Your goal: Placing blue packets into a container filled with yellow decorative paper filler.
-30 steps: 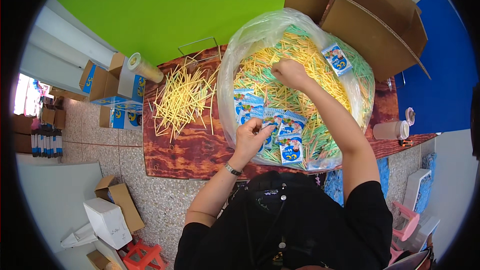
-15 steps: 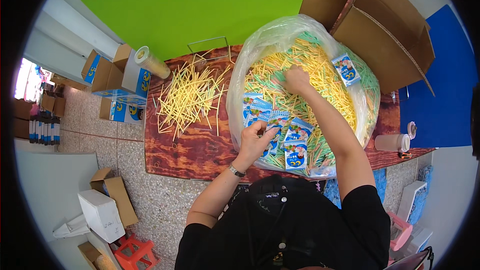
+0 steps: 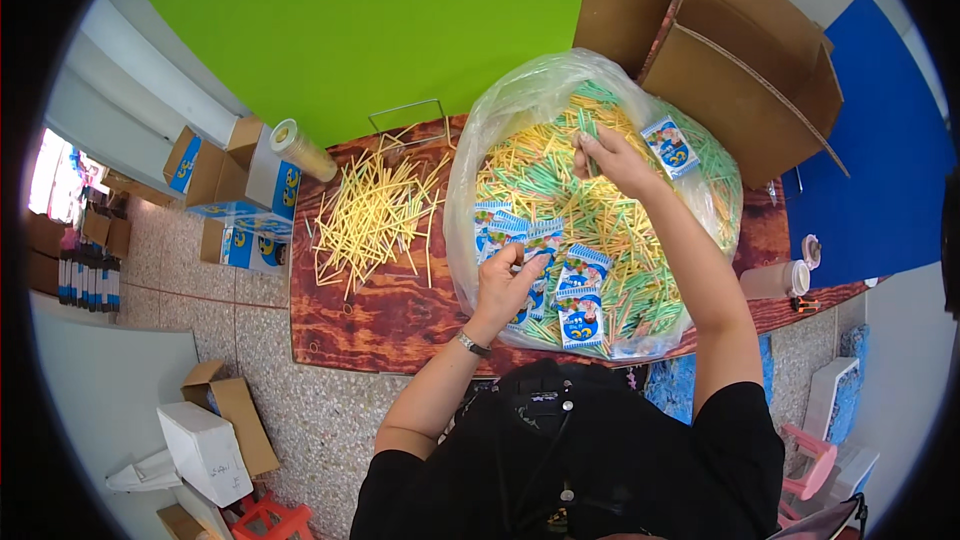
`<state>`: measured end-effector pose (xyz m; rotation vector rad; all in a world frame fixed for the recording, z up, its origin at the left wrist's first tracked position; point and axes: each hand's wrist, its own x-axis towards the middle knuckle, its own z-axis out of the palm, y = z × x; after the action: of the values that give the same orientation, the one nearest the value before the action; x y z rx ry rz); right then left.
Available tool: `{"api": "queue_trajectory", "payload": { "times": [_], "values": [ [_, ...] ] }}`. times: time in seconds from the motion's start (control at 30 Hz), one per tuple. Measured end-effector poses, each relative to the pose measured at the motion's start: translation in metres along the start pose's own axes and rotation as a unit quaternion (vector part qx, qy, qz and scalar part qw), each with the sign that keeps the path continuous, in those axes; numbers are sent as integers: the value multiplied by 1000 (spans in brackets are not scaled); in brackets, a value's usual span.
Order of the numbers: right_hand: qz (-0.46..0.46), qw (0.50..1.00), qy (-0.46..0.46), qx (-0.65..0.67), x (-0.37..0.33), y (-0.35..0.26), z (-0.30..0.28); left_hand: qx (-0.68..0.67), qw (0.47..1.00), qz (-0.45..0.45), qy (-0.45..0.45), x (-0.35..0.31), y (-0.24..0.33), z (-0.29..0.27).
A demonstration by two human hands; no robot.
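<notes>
A large clear plastic bag [image 3: 459, 225] lies spread on the table, full of short thin yellow, green and orange sticks [image 3: 640, 250]. Over its far middle, my right hand [image 3: 612, 160] has its fingers closed on a few green sticks [image 3: 588, 126]. At the bag's near left, my left hand [image 3: 505, 290] pinches a blue-and-white packet [image 3: 545, 230] between thumb and fingers. Several more such packets [image 3: 581, 323] rest on the sticks around it, partly overlapping. Another packet [image 3: 670, 147] lies on the bag's right rim.
Longer pale yellow sticks [image 3: 370, 215] are heaped on the table [image 3: 390, 330] to the left, near a wire stand [image 3: 405, 108] and a clear canister [image 3: 300, 148]. Open cardboard boxes [image 3: 745, 65] stand behind right. A bottle [image 3: 775, 281] stands at the right edge.
My right hand has lifted out of the sticks, now with green ones between its fingers. My left hand has stayed by the packets. The whole view has shifted slightly.
</notes>
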<state>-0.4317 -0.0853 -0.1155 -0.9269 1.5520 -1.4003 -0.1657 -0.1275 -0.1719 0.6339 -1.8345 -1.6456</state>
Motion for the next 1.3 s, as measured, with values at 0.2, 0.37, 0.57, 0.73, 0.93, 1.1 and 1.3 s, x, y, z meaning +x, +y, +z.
{"api": "queue_trajectory", "payload": {
  "times": [0.2,0.37,0.57,0.73,0.93,1.1,1.3],
  "values": [
    [131,972,-77,177,-32,-13,-17,-57,998,-21,12,12,6,10],
    [213,948,-201,128,-67,-12,6,-245,969,-24,-21,51,59,10],
    [237,928,-220,183,-81,3,21,-346,914,-98,-190,54,37,5],
    [249,923,-119,268,-83,14,43,-301,941,-78,-131,44,28,21],
    [220,906,-34,359,-84,25,56,-283,956,-59,-57,37,37,40],
    [203,923,-52,323,-87,22,54,-438,893,-85,-65,39,36,32],
    [119,937,-5,328,-83,7,53,-494,863,-83,-60,33,33,13]
  ]
}}
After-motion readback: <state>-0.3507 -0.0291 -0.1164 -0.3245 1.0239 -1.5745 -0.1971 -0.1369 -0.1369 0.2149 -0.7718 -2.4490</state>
